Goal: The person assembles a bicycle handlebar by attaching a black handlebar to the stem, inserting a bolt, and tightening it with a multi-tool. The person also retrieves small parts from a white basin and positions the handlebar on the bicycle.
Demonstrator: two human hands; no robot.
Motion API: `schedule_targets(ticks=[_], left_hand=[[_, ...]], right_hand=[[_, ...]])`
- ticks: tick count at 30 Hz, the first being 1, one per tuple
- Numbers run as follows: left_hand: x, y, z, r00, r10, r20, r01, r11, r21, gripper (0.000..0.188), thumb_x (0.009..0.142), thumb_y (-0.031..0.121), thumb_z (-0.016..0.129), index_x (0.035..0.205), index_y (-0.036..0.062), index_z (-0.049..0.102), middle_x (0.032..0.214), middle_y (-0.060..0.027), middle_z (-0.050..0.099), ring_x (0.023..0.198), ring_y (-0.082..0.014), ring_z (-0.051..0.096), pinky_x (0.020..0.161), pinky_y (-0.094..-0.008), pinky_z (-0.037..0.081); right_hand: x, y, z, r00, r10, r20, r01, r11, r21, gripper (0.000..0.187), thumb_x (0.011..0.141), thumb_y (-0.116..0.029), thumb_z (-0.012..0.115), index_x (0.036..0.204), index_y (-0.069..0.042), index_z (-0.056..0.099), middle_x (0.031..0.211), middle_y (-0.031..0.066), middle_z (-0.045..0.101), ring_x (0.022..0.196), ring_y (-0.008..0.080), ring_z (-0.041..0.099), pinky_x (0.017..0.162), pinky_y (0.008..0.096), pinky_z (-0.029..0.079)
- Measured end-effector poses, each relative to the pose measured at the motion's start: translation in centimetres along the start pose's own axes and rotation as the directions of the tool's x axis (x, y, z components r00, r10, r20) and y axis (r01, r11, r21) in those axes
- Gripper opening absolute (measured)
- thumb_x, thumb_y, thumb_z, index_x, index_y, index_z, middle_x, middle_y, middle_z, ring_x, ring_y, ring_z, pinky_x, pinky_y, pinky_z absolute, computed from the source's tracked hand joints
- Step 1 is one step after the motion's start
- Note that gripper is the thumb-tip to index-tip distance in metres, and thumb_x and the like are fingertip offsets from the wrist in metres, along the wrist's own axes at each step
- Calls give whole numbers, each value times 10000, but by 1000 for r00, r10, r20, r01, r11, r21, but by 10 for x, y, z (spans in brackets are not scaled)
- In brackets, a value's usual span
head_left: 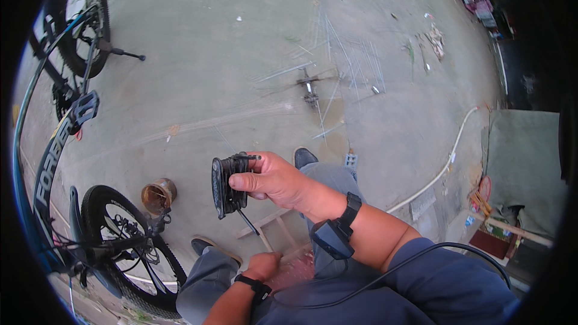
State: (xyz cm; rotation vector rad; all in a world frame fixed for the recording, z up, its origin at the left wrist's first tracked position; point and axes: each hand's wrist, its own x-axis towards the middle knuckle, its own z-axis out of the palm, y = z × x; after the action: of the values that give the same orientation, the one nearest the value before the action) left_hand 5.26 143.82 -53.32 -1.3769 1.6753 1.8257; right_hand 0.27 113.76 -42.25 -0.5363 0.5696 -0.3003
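Observation:
My right hand [274, 182] is raised over the ground in front of my knees, closed round a black folding multi-tool [227, 182]. My thumb presses on the tool's side. One thin dark bit sticks out of it, slanting down to the right, and a short end shows above my fingers. Lower down, my left hand [264, 266] is curled near my lap, beside a wooden frame [280, 230]. Its fingers are mostly out of sight, and I cannot make out what is in them.
A dark blue bicycle [47, 174] stands along the left. A rusty can [159, 196] sits near its front wheel [96, 210]. Ahead on the concrete lie a wheel hub [309, 91] and several loose spokes [341, 45]. A white hose [442, 171] curves along the right.

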Motion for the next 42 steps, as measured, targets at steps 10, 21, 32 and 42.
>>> schedule_targets(ticks=[10, 21, 32, 42], left_hand=[[3, 8, -14, 996, 79, 32, -82, 990, 117, 676, 864, 671, 622, 1192, 82, 665, 978, -218, 714, 939, -423, 681, 811, -491, 531], [-92, 30, -71, 491, -327, -807, -534, 620, -575, 403, 1041, 348, 565, 1201, -18, 613, 954, -113, 699, 931, -200, 688, 860, -336, 544], [-186, 108, -52, 156, -303, -940, -841, 459, -287, 524, 955, 92, 679, 1404, -15, 430, 1154, -107, 633, 979, -129, 633, 802, -266, 528], [-214, 119, -15, 88, -342, -936, -825, 502, -260, 562, 917, -5, 658, 1423, -20, 413, 1114, -86, 631, 937, -96, 618, 776, -233, 497]], right_hand=[[-3, 17, 9, 990, -97, 105, 100, 995, -29, 260, 946, -294, 727, 1086, -78, 692, 894, -8, 708, 573, -4, 457, 472, 177, 294], [-53, 40, 28, 1000, 16, 21, -10, 966, -256, 243, 933, -331, 745, 944, -97, 679, 743, -33, 643, 472, 0, 401, 414, 177, 286], [-95, 57, 95, 986, 75, 146, -6, 905, -426, 343, 925, -425, 738, 937, -84, 705, 680, -38, 590, 463, 22, 382, 418, 207, 252], [-103, 56, 127, 931, 344, 126, -244, 839, -487, 831, 862, -882, 372, 875, -109, 677, 618, -47, 468, 484, 52, 396, 415, 191, 281]])
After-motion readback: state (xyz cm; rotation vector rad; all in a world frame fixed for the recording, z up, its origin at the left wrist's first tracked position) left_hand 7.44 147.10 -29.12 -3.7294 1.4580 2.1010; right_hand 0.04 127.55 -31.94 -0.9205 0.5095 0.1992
